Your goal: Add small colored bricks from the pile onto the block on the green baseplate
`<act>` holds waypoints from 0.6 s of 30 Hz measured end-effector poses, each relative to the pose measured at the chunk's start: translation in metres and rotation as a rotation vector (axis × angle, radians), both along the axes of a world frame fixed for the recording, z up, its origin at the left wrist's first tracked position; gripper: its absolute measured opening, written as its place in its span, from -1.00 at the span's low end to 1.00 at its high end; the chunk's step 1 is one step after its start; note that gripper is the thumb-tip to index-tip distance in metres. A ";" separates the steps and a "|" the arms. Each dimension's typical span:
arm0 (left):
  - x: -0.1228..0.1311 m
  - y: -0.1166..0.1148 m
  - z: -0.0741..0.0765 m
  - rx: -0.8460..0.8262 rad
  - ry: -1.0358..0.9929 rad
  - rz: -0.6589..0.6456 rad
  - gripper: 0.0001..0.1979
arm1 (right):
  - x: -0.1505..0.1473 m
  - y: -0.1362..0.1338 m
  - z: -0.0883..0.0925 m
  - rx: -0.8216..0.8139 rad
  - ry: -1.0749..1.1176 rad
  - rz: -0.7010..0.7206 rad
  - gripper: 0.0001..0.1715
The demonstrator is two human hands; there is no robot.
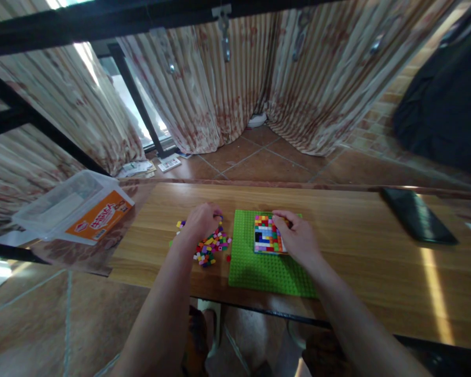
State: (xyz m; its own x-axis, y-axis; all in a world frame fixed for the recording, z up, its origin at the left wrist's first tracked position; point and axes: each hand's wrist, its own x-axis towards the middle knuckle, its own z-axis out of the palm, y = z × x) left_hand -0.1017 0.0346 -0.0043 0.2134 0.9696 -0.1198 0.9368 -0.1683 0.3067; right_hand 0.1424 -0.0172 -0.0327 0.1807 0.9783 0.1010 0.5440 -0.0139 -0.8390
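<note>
A green studded baseplate (pixel 247 272) lies on the wooden table in front of me. On its upper part stands a block built of many-coloured toy bricks (pixel 265 235), with a dark gap near its left side. My right hand (pixel 296 235) rests at the block's right edge, thumb and fingers curled together; what they pinch, if anything, is hidden. Left of the plate, my left hand (pixel 202 222) reaches over a pile of small loose bricks (pixel 212 248), its fingers bent down among them. Whether a brick is between those fingers I cannot make out.
A clear plastic box (pixel 78 204) with an orange label stands at the table's left end. On the right lies a dark phone or tablet (pixel 418 217). The wooden table's (pixel 357 251) front edge runs close to me. Curtains hang behind over a tiled floor.
</note>
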 end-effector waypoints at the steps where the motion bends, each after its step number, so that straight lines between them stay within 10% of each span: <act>1: 0.001 0.000 0.000 -0.005 -0.007 -0.005 -0.73 | 0.000 0.000 0.000 -0.004 0.002 0.000 -0.54; 14: 0.001 -0.002 -0.003 -0.012 -0.246 -0.210 -0.77 | 0.000 -0.001 -0.001 0.002 -0.028 0.023 -0.53; 18: -0.015 0.008 -0.005 0.148 -0.258 0.043 -0.75 | 0.000 -0.001 0.000 -0.001 -0.047 0.016 -0.52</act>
